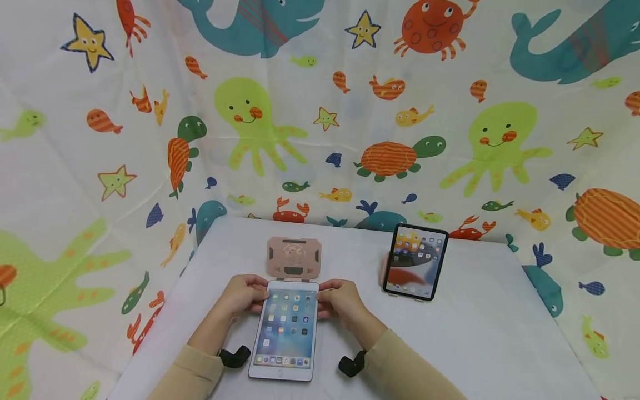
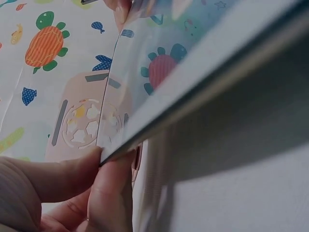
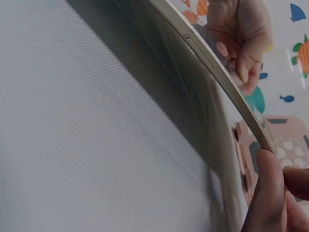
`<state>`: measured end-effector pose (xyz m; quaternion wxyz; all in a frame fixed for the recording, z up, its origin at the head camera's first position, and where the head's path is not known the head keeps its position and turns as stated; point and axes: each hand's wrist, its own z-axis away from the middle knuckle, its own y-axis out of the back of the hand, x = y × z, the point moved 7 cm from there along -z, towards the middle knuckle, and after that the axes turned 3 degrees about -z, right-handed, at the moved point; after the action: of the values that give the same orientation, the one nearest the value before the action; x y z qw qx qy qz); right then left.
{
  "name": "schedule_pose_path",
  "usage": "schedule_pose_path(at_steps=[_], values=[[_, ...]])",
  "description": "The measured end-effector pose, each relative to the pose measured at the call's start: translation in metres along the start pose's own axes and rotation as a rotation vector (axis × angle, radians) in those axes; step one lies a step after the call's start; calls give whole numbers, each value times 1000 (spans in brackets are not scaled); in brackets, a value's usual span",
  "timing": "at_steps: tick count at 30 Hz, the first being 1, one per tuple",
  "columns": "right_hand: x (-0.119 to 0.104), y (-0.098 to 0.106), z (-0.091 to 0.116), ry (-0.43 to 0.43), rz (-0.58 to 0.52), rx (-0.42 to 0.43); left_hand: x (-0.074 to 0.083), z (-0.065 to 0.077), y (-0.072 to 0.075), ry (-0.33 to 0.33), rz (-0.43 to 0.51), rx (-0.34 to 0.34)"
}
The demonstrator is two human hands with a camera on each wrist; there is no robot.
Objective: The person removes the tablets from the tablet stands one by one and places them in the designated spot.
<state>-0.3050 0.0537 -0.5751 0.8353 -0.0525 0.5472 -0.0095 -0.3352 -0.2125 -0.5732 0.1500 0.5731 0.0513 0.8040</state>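
Pinching the white tablet [image 1: 283, 328] by its left and right edges near the far end, the left hand [image 1: 245, 297] and the right hand [image 1: 344, 303] leave the lit screen uncovered and, I'd judge, share the weight. From the head view, the tablet is just on the near side of a pink stand [image 1: 308, 260]; whether they touch I can't tell. Farther right on the white tabletop [image 1: 480, 322], a black-framed tablet [image 1: 416, 261] leans back, presumably for support, on a second pink stand [image 1: 383, 269] that it mostly hides.

In the left wrist view, thumb and finger pinch the tablet's edge with no gap; the right hand is cut off at the top, and reflections wash out the screen.

In the right wrist view, a similar pinch holds the opposite edge. Shadowed space shows beneath, so the tablet seems held clear of the tabletop there; its back is too dark to make out.
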Motion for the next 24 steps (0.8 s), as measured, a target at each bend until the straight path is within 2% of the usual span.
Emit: schedule_pose_path(at_steps=[9,24], values=[[7,1,2,-17,-17,-14,-5,3,-3,18,-23,10],[8,-1,3,-57,-23,-24,-12,8,-1,65,16,-10]])
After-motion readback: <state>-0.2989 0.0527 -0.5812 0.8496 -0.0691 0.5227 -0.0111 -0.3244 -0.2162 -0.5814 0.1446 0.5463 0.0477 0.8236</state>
